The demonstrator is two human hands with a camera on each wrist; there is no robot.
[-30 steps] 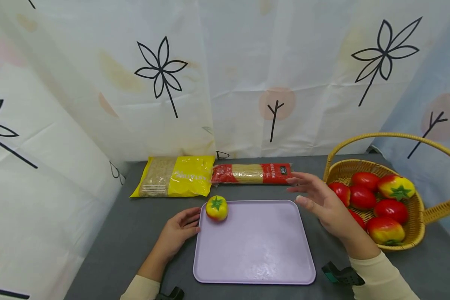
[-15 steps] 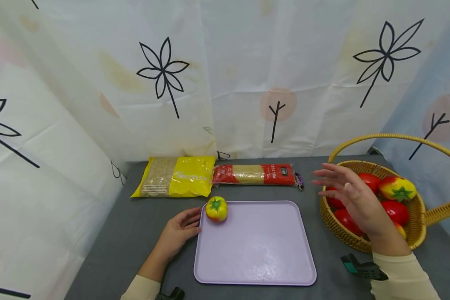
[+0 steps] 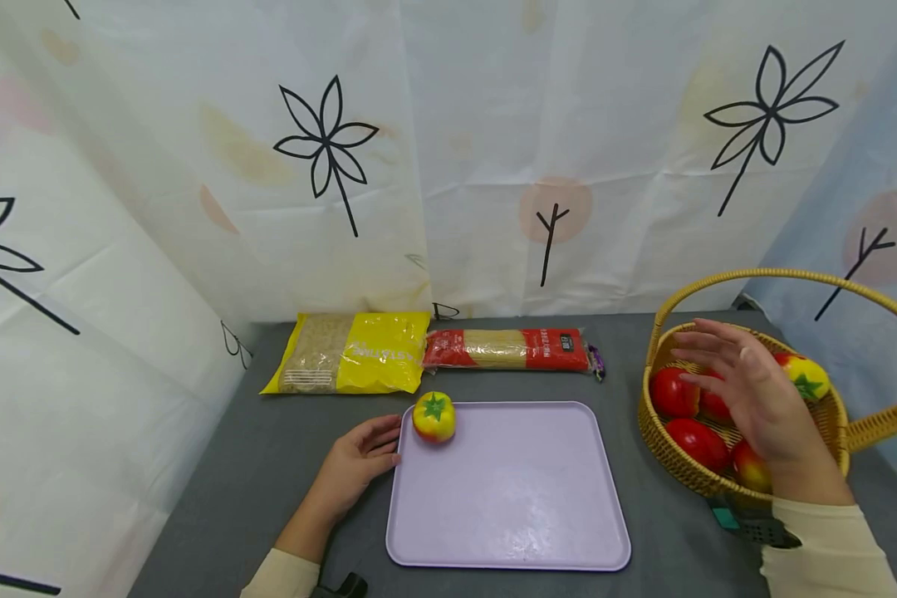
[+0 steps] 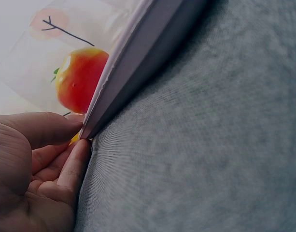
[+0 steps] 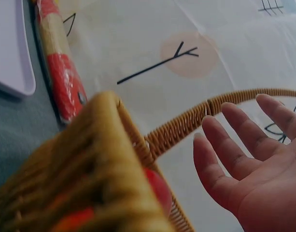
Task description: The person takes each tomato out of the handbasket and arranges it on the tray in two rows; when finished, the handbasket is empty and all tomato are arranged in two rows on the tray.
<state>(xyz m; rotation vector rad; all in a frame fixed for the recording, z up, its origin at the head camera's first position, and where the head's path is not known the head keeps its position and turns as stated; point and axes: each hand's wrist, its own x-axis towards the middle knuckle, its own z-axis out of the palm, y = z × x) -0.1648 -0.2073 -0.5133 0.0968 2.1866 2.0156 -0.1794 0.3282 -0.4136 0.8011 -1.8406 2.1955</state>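
Observation:
My left hand (image 3: 360,462) is at the left rim of a lilac rectangular tray (image 3: 516,490). In the left wrist view the thumb and fingers (image 4: 73,166) pinch the tray's edge (image 4: 119,63). A yellow-and-red round fruit (image 3: 433,417) with a green star-shaped calyx sits in the tray's far left corner. Over the wicker basket (image 3: 661,448) hovers my right hand (image 3: 762,407), fingers spread and holding nothing. Red fruits (image 3: 695,444) and a red-and-yellow fruit (image 3: 803,375) lie in the basket, some hidden behind that hand.
Behind the tray lie a yellow bag of grain-like food (image 3: 347,353) and a red packet of noodles (image 3: 504,349), with a small purple wrapper (image 3: 596,363) at its end. The basket's tall handle (image 3: 785,272) arches above it. A patterned cloth (image 3: 463,166) hangs behind.
My right hand has moved right, from beside the tray's far right corner to over the basket. The left hand stays at the tray's rim.

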